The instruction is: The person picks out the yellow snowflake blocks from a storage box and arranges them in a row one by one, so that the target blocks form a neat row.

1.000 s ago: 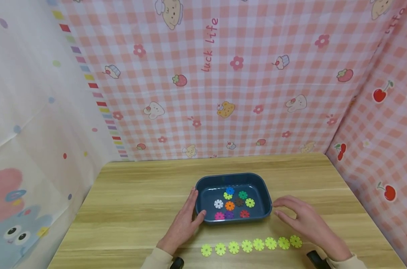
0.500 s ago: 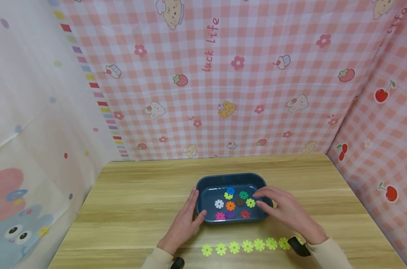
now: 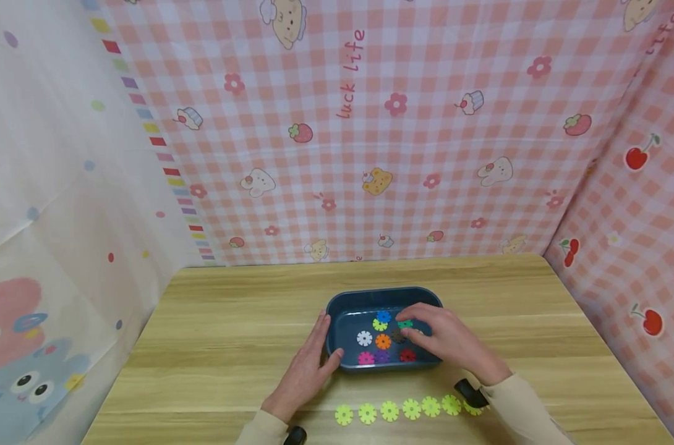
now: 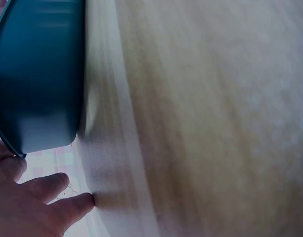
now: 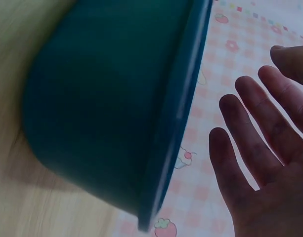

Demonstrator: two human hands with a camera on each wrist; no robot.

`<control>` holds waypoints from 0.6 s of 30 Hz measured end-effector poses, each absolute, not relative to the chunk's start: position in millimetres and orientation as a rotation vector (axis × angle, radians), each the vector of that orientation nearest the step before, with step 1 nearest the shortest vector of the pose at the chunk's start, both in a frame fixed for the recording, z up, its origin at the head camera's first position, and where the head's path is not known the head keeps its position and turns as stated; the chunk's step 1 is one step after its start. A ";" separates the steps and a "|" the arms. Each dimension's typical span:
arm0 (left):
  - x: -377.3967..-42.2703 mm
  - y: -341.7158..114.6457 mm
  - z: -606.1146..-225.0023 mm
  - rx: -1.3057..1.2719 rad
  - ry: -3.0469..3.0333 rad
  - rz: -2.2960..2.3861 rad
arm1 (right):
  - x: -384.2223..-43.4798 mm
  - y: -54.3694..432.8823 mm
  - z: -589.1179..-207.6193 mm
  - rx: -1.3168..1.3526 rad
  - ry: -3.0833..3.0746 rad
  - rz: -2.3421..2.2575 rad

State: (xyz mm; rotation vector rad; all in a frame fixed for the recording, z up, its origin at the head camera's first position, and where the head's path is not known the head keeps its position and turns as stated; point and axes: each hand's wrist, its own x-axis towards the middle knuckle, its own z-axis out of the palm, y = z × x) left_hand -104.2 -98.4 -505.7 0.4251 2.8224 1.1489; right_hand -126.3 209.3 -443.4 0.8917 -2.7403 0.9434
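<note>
A dark blue tray (image 3: 342, 296) holds flat notched plastic discs, among them a white disc (image 3: 364, 338), an orange disc (image 3: 383, 341), a red disc (image 3: 407, 355) and a green disc (image 3: 405, 324). Over the tray's right part is my right hand (image 3: 454, 341), thumb and forefinger apart around the brown disc (image 3: 397, 336) and green one. In the right wrist view its fingers are spread beside the tray wall (image 5: 107, 98), holding nothing. My left hand (image 3: 299, 376) rests along the tray's left side with fairly straight fingers, its thumb at the front corner.
A row of yellow-green discs (image 3: 389, 411) lies on the wooden table (image 3: 231, 321) in front of the tray. My right sleeve (image 3: 517, 402) covers the row's right end. A pink checked cloth (image 3: 315, 154) hangs behind the table.
My right hand has moved left from beside the tray to over its inside, hiding the yellow-green disc at the right. My left hand stays at the tray's left side.
</note>
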 end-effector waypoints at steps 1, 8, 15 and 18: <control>-104.4 -98.4 -505.9 0.425 2.822 1.149 | -127.8 207.8 -443.9 0.896 -2.754 0.954; -104.3 -98.7 -507.4 0.425 2.827 1.142 | -138.3 199.6 -449.4 0.911 -2.861 1.006; -103.8 -98.7 -506.6 0.428 2.823 1.143 | -147.4 190.1 -456.1 0.933 -2.936 0.998; -104.4 -98.6 -507.1 0.424 2.824 1.135 | -150.4 185.7 -457.8 0.943 -2.957 1.014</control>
